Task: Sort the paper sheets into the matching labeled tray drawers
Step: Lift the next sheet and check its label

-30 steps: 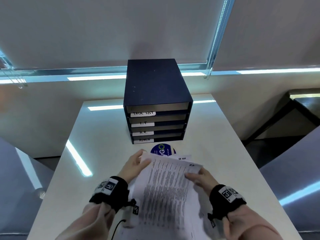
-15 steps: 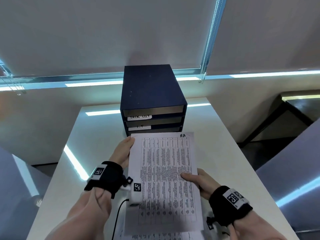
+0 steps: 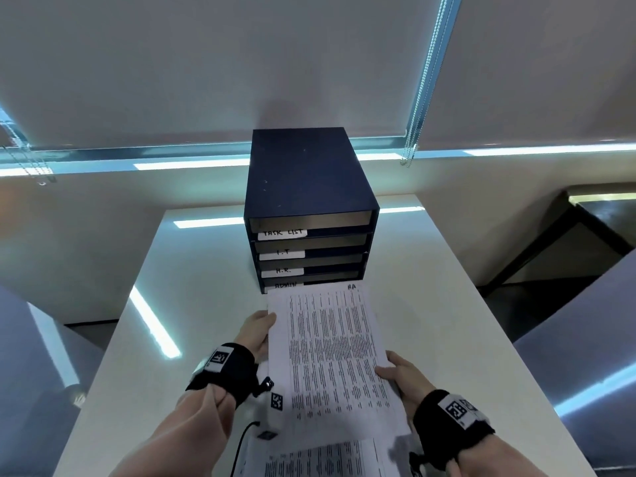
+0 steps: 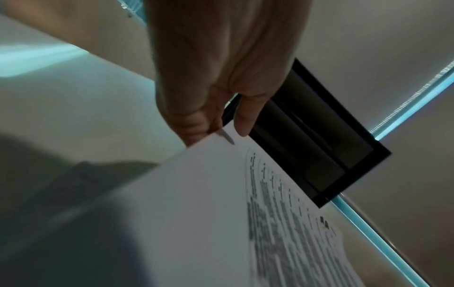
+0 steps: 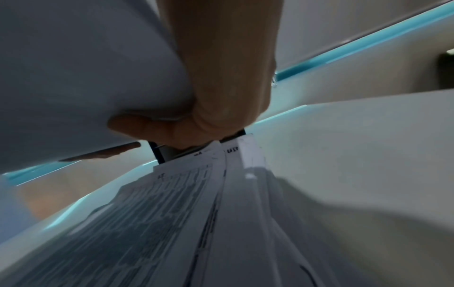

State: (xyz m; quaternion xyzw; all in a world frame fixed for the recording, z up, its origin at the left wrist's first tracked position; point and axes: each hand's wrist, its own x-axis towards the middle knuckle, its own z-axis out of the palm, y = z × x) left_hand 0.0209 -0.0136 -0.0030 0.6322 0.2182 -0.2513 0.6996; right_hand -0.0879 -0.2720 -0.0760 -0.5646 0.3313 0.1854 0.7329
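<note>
Both forearms reach forward from the bottom of the head view, each with a black wrist strap carrying a square printed marker. The left hand [image 3: 256,333] is raised at the left edge of a printed sheet [image 3: 330,359], palm turned inward; in the left wrist view its fingers [image 4: 243,120] point down and pinch the paper's edge against the thumb. The sheet is held above the white table [image 3: 192,304], tilted with its far end toward the dark blue drawer unit [image 3: 306,187] and just in front of the lowest drawer. It is covered in columns of small print too fine to read, and handwriting in its top right corner looks like "HA".

The drawer unit stands at the middle of the table's far side. White labels on its four drawers read, from top to bottom, "TASK LIST", "I.T", "H.R." and "ADMIN", the last partly hidden by the sheet.

The right hand [image 3: 406,376] grips the sheet's right edge nearer the body, thumb on top and fingers curled underneath, as the right wrist view shows. A stack of further printed sheets [image 3: 320,457] lies on the table below the held one.
</note>
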